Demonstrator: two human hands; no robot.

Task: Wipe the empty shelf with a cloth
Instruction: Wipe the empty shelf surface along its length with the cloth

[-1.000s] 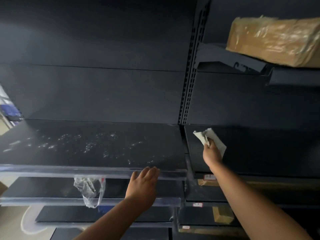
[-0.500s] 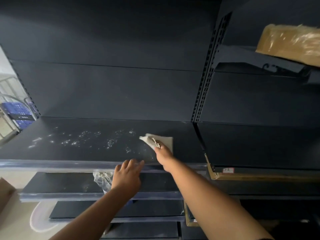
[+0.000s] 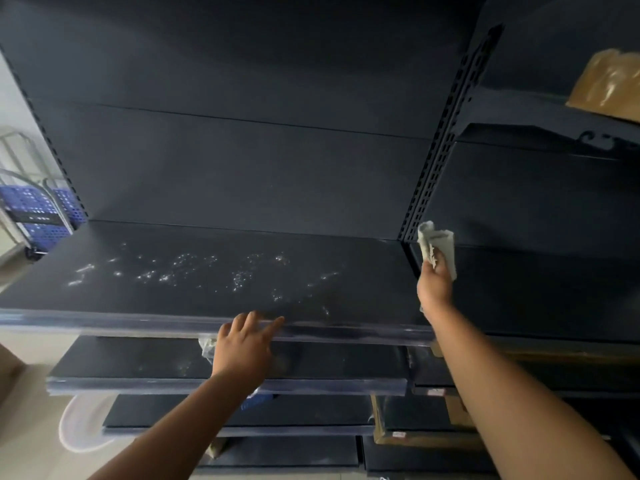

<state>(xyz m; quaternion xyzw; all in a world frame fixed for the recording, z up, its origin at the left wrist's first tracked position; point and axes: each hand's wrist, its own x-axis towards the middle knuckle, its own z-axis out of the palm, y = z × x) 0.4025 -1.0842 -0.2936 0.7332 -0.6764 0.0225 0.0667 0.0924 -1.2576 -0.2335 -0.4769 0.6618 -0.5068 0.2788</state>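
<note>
Shelf [image 3: 207, 292]: one, dark, empty, at chest height in the left bay; pale speckled residue scattered across the left and middle of its top.

Cloth [image 3: 437, 244]: one, pale, bunched, grasped in the right hand [image 3: 434, 285], raised at the shelf's right end beside the slotted upright [image 3: 446, 133]. Whether it touches the surface cannot be told.

Left hand [image 3: 246, 344]: one, fingers spread and released, resting on the clear front rail [image 3: 104, 323], holding nothing.

Step in hand, as judged: start a stroke from the right end. To do it well, flatten the cloth onto the surface, press evenly, and draw it leftward through the speckles in overlapping passes from back to front, keeping the left hand braced on the rail.

Also present: lower shelves, at least three tiers; one wrapped brown parcel [image 3: 609, 84] on the upper right shelf; one blue crate [image 3: 38, 216] at far left.
</note>
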